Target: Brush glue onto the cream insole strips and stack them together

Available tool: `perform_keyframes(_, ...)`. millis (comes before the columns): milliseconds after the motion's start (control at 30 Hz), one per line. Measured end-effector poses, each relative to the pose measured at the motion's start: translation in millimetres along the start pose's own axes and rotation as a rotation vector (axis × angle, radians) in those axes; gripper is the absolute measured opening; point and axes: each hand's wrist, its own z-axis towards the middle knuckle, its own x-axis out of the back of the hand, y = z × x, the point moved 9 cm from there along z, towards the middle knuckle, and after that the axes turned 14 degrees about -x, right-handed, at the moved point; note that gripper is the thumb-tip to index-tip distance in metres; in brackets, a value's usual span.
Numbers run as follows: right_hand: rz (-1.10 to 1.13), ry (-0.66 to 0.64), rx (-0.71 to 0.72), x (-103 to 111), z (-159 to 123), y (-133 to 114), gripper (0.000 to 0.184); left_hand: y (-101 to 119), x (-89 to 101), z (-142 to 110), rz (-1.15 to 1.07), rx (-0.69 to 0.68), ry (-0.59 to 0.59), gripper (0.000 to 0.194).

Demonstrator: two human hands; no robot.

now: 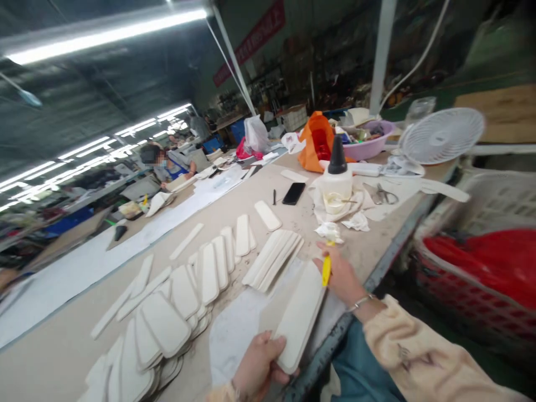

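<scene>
My left hand (257, 365) is closed on the near end of a long cream-white padded strip (299, 315) that lies at the front edge of the workbench. My right hand (341, 276) rests at the far end of that strip and grips a small yellow tool (326, 269) between its fingers. Just left of the strip is a fanned stack of similar strips (274, 259). Rows of rounded cream pieces (184, 293) overlap across the bench to the left.
A white glue bottle with a black tip (337, 178) stands on rags. Nearby are a black phone (293, 193), scissors (385, 194), a white fan (441, 135), an orange bag (318, 142) and a purple basin (371, 145). A red-filled crate (481, 273) sits right. Another person (167, 164) works far left.
</scene>
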Motion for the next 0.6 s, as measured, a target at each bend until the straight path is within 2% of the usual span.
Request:
perform_keyframes(133, 0.146, 0.151, 0.078, 25, -8, -10, 0.026, 43, 4.1, -7, 0.026, -0.107, -0.028, 0.048)
perform_keyframes(200, 0.174, 0.182, 0.071, 31, -12, -10, 0.026, 79, 10.2, -9, 0.062, -0.175, -0.023, 0.048)
perform_keyframes(300, 0.177, 0.176, 0.068, 33, -15, -12, 0.026, 143, 27.5, -1, 0.169, -0.306, 0.045, 0.042)
perform_keyframes(400, 0.166, 0.160, 0.077, 31, -16, -15, 0.023, 205, 49.5, 20, 0.249, -0.444, 0.159, 0.027)
perform_keyframes(467, 0.157, 0.152, 0.078, 29, -16, -16, 0.022, 235, 62.1, 41, 0.264, -0.503, 0.211, 0.019)
perform_keyframes(533, 0.150, 0.141, 0.076, 28, -16, -17, 0.021, 253, 73.3, 66, 0.294, -0.536, 0.252, 0.017)
perform_keyframes(600, 0.135, 0.123, 0.065, 26, -15, -16, 0.021, 255, 83.7, 94, 0.344, -0.521, 0.291, 0.018)
